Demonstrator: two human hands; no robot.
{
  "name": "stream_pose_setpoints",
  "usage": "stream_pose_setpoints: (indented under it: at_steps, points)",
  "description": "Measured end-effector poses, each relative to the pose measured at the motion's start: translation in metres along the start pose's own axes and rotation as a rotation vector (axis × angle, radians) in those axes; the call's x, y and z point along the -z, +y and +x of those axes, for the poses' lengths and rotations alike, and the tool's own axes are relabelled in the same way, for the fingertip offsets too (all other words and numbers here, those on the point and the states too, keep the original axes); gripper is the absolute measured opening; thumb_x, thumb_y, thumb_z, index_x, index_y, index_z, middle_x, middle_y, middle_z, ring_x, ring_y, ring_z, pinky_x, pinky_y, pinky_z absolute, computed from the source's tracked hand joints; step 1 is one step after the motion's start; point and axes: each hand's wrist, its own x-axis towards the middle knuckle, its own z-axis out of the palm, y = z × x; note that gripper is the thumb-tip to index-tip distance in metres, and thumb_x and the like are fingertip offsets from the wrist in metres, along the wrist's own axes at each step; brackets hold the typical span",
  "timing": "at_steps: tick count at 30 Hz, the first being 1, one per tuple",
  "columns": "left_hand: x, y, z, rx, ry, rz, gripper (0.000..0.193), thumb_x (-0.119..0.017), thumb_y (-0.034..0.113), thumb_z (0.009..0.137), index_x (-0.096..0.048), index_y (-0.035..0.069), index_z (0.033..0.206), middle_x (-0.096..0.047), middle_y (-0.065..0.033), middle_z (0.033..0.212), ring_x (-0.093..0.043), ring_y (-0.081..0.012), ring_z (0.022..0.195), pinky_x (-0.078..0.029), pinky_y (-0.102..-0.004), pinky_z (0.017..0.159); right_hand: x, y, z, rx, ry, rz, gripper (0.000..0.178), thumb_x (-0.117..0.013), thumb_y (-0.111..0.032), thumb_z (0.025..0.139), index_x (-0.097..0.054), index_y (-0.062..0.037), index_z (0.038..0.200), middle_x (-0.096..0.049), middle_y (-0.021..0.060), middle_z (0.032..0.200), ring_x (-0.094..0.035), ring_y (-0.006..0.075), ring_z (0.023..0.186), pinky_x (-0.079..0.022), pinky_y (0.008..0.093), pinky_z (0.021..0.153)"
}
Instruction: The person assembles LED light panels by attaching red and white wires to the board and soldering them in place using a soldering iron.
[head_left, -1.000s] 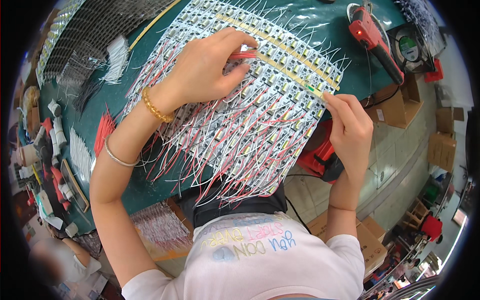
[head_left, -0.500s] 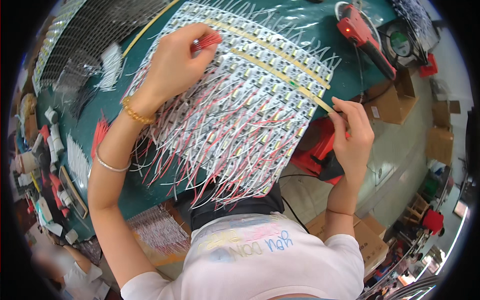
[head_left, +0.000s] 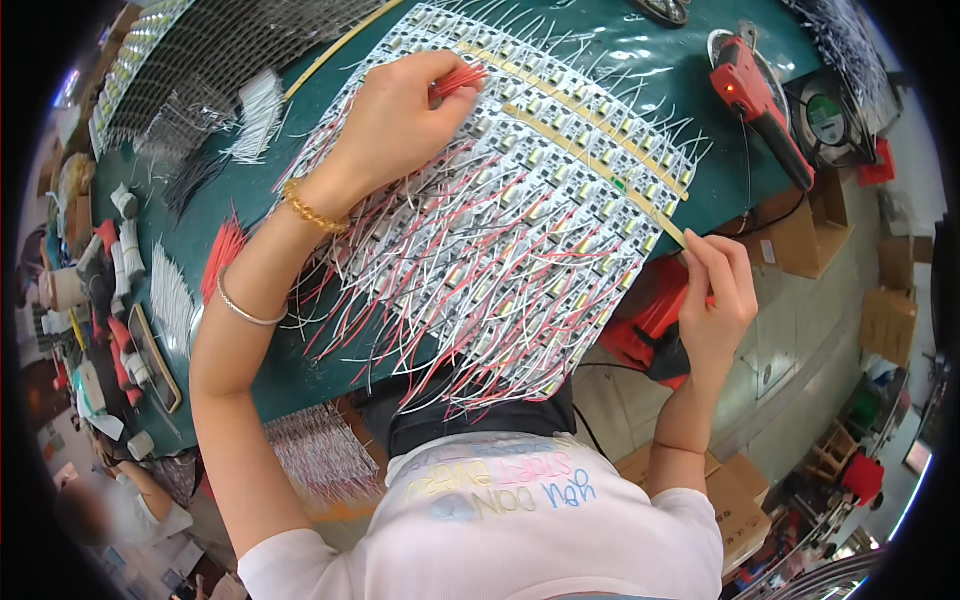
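Observation:
My left hand [head_left: 405,118] is closed round a small bunch of red wires [head_left: 458,82], held over the upper left part of a large sheet of white circuit boards [head_left: 545,150]. Many red and white wires [head_left: 470,250] hang from the sheet's near part. Two narrow yellow strips lie slantwise across the boards. At the sheet's right edge my right hand [head_left: 720,285] pinches the end of the nearer yellow strip [head_left: 640,203]. The farther yellow strip [head_left: 580,108] is touched by neither hand at its right end.
A red-handled tool with a lit lamp [head_left: 752,100] stands at the upper right, near a wire spool [head_left: 828,118]. Bundles of white wires [head_left: 258,118] and red wires [head_left: 224,255] lie left on the green table. Cardboard boxes [head_left: 800,225] stand beyond its right edge. Another person [head_left: 130,510] is at lower left.
The whole view has shifted, so the table and boards sit farther right and slightly lower. My right fingers have closed down more on the strip's end. The left hand keeps the red wires.

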Motion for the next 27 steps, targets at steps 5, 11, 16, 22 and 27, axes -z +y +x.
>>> stream_pose_setpoints:
  at_steps: [5,11,16,22,27]
  points:
    - [0.004,0.013,0.004,0.06,-0.077,0.138,0.02,-0.06,0.019,0.081,-0.061,-0.001,0.079,-0.06,-0.015,0.068,-0.056,-0.0291,0.059,-0.044,-0.0372,0.057,-0.002,-0.004,0.005,0.037,0.009,0.015,0.021,-0.064,0.01,0.074,-0.065,0.0006,0.093,-0.055,0.0096,0.083,-0.054,0.0198,0.065,-0.044,0.0276,0.055]
    - [0.006,0.031,0.024,0.148,-0.255,0.312,0.023,-0.06,0.019,0.076,-0.06,-0.004,0.076,-0.06,-0.0183,0.067,-0.059,-0.0331,0.064,-0.046,-0.0411,0.061,0.0,-0.002,0.005,0.065,0.001,0.011,0.023,-0.066,0.01,0.072,-0.066,-0.0002,0.094,-0.054,0.0089,0.083,-0.053,0.0177,0.065,-0.043,0.0264,0.054]
    - [0.003,0.027,0.025,0.177,-0.271,0.253,0.023,-0.061,0.019,0.073,-0.061,-0.004,0.073,-0.061,-0.0186,0.067,-0.061,-0.0326,0.064,-0.048,-0.039,0.063,0.002,0.0,0.006,0.086,0.016,-0.007,0.025,-0.067,0.01,0.071,-0.067,-0.0007,0.093,-0.054,0.0083,0.082,-0.053,0.0174,0.064,-0.043,0.0265,0.054]
    - [-0.001,0.025,0.024,0.18,-0.239,0.176,0.023,-0.064,0.021,0.071,-0.062,-0.002,0.072,-0.061,-0.0173,0.064,-0.061,-0.0309,0.061,-0.049,-0.0376,0.063,0.003,0.001,0.008,0.082,-0.007,0.006,0.025,-0.067,0.011,0.07,-0.067,-0.0007,0.092,-0.054,0.008,0.081,-0.053,0.0173,0.063,-0.042,0.0263,0.054]
    - [-0.001,0.033,0.029,0.273,-0.318,0.239,0.027,-0.067,0.019,0.073,-0.052,-0.003,0.069,-0.05,-0.0062,0.059,-0.044,-0.0125,0.056,-0.039,-0.028,0.054,0.006,0.001,0.01,0.06,-0.022,0.032,0.024,-0.067,0.01,0.07,-0.067,-0.0003,0.092,-0.055,0.0082,0.08,-0.052,0.0163,0.062,-0.042,0.0258,0.053]
